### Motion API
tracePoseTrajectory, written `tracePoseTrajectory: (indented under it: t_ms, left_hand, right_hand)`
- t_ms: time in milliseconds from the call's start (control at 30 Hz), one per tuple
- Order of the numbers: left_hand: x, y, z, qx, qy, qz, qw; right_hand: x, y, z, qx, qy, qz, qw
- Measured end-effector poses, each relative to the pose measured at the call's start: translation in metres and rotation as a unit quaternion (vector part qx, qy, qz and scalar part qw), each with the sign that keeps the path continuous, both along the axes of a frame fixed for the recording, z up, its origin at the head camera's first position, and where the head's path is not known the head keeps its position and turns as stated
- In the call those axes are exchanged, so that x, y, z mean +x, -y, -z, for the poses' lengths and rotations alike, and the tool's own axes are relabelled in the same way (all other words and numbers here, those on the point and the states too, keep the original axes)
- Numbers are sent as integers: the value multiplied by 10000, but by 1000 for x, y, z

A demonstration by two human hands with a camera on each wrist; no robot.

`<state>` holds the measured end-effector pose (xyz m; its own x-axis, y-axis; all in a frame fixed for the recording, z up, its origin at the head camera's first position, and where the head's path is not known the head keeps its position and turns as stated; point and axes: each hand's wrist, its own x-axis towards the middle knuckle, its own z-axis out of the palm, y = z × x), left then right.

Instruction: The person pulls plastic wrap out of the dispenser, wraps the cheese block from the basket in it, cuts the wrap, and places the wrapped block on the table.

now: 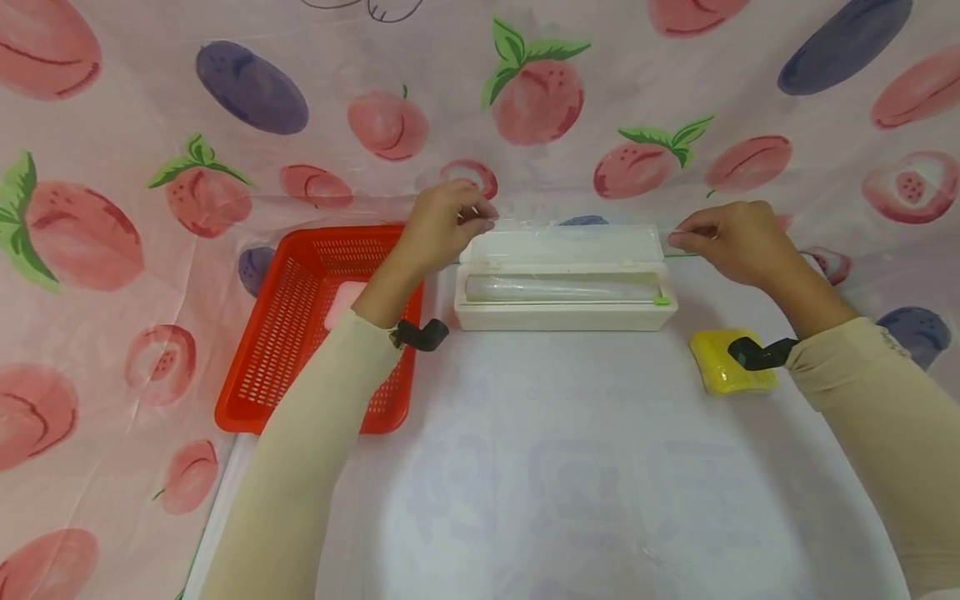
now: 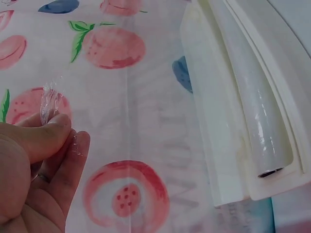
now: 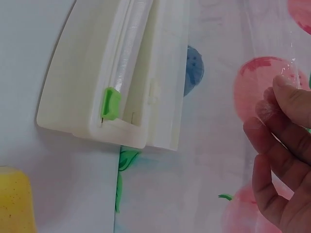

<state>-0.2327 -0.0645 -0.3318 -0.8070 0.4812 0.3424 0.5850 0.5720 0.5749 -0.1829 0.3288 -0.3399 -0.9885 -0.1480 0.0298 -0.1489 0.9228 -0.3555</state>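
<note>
A white cling film dispenser stands on the table with its translucent lid raised at the back. The roll of film lies inside, and a green slide cutter sits at the right end of the front rail. Above the lid's left edge, my left hand pinches a bunched bit of clear cling film between thumb and fingers. My right hand is raised beyond the lid's right edge, thumb and fingertips pinching the film's other side. The sheet between the hands is barely visible.
A red plastic basket stands to the left, partly behind the left forearm, with a pink item inside. On the right, near the right wrist, lies a yellow packet. A fruit-patterned sheet hangs behind the white table.
</note>
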Motion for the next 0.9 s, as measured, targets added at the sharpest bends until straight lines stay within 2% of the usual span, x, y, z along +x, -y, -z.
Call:
tracePoseTrajectory:
  t_ms: [300,600,900]
  left_hand:
    - [6,10,-13,22,60,-115,9999]
    - [8,17,-18,10,111,-287,9995]
    - [12,19,-23,54,52,-244,9997]
  right_hand:
    - [2,1,-12,-83,-917,-213,9955]
    - [3,9,-28,-79,-1148,-306,9929]
    - [3,10,-37,-30,-1187,-325,9924]
